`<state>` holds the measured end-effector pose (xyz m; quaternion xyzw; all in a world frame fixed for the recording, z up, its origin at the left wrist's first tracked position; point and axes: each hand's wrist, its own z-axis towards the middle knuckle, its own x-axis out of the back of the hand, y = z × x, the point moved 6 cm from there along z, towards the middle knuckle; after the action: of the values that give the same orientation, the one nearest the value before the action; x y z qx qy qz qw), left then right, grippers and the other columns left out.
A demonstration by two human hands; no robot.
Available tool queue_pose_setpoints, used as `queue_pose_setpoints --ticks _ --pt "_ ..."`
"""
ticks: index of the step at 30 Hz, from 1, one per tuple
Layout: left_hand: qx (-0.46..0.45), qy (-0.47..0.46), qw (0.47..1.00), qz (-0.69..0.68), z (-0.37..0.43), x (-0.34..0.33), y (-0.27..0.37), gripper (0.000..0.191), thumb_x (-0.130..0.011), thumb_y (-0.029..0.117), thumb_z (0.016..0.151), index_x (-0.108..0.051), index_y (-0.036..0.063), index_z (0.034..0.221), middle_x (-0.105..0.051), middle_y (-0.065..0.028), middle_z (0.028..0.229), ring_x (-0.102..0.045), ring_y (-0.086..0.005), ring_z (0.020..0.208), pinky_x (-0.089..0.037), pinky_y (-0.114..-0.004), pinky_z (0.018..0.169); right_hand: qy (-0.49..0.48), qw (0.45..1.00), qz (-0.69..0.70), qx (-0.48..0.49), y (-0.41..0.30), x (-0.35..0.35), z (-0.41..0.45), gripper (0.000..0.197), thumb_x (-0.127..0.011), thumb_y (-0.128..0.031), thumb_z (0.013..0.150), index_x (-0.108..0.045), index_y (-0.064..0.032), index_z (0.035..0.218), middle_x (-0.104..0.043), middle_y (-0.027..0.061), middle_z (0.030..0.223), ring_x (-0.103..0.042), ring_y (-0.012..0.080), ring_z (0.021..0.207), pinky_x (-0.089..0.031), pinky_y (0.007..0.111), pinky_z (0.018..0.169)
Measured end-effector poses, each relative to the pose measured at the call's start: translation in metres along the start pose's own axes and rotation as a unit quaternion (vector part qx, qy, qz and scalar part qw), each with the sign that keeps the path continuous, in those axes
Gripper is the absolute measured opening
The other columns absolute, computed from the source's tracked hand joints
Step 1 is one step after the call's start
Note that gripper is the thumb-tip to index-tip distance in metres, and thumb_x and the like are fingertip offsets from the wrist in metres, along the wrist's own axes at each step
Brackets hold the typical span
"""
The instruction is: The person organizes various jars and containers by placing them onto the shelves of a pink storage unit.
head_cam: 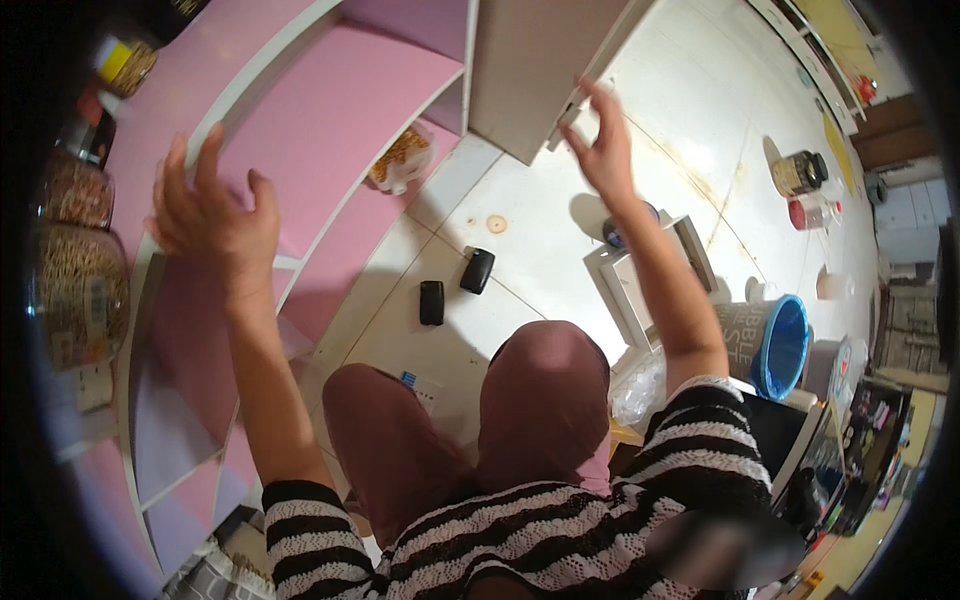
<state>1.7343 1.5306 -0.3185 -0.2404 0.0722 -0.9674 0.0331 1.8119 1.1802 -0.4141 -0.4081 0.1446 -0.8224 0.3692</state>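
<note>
My left hand (221, 217) is raised with its fingers spread and holds nothing. Behind it is the pale front edge of a pink-lined shelf unit (307, 127); whether they touch is unclear. My right hand (606, 154), slightly blurred, has thumb and fingers apart with nothing seen between them. It overlaps the edge of an open cabinet door (536, 67), and I cannot tell if it touches. On the lower shelf sits a clear plastic bag of orange-yellow pieces (401, 157). Two small black objects (476, 271) lie on the tiled floor before my knees.
Jars of dried food (82, 292) stand along the unit's top at left. To the right are a white drawer-like box (634, 285), a blue-lined bin (781, 345) and a clear plastic bag (637, 390). A black-lidded jar (799, 172) and a red-capped bottle (814, 212) are farther off.
</note>
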Motion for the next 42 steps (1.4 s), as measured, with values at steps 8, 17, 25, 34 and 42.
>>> queue_pose_setpoints --ticks 8,17,25,34,42 --pt "-0.011 0.003 0.999 0.044 0.002 0.0 0.001 0.047 -0.063 0.026 0.068 -0.053 0.0227 0.113 -0.045 -0.0015 0.121 -0.041 -0.0248 0.114 -0.027 -0.059 0.089 -0.041 0.954 -0.146 -0.259 0.128 0.026 -0.192 0.066 -0.066 -0.001 0.058 -0.042 -0.0047 0.119 -0.042 0.0198 0.121 -0.038 0.0365 0.114 -0.032 0.04 0.097" --pt "-0.008 0.048 0.999 0.022 0.001 -0.01 0.009 0.049 -0.065 0.027 0.064 -0.057 0.0174 0.111 -0.042 -0.0116 0.126 -0.037 -0.0341 0.118 -0.024 -0.06 0.089 -0.038 0.887 -0.248 -0.388 0.214 0.059 -0.225 0.096 -0.078 -0.019 0.052 -0.027 -0.0047 0.131 -0.032 0.0245 0.129 -0.03 0.042 0.119 -0.031 0.044 0.099" --pt "0.082 -0.385 0.835 -0.383 -0.108 -0.091 0.131 0.069 -0.065 0.005 0.065 -0.035 0.0037 0.127 -0.039 -0.0178 0.128 -0.037 -0.0336 0.119 -0.028 -0.041 0.1 -0.034 0.883 -0.189 -0.429 0.227 0.05 -0.228 0.095 -0.079 -0.024 0.051 -0.03 -0.0043 0.13 -0.04 0.0216 0.12 -0.041 0.0348 0.11 -0.037 0.039 0.095" --pt "-0.007 -0.545 0.663 -0.514 -0.201 -0.096 0.276 0.077 -0.069 0.012 0.065 -0.028 0.003 0.13 -0.037 -0.0185 0.129 -0.037 -0.033 0.118 -0.031 -0.038 0.1 -0.019 0.926 -0.136 -0.353 0.178 0.048 -0.209 0.079 -0.074 -0.021 0.049 -0.043 -0.0036 0.119 -0.048 0.0183 0.109 -0.046 0.034 0.103 -0.039 0.039 0.09" --pt "0.042 -0.402 0.722 -0.562 -0.122 -0.056 0.274 0.108 -0.08 0.025 0.055 -0.013 0.0009 0.135 -0.025 -0.0219 0.135 -0.026 -0.0354 0.125 -0.025 -0.04 0.104 -0.055 0.96 0.155 -0.227 0.031 0.048 -0.092 0.08 -0.074 -0.012 0.045 -0.044 -0.0019 0.118 -0.05 0.0126 0.11 -0.05 0.0238 0.103 -0.039 0.033 0.091"
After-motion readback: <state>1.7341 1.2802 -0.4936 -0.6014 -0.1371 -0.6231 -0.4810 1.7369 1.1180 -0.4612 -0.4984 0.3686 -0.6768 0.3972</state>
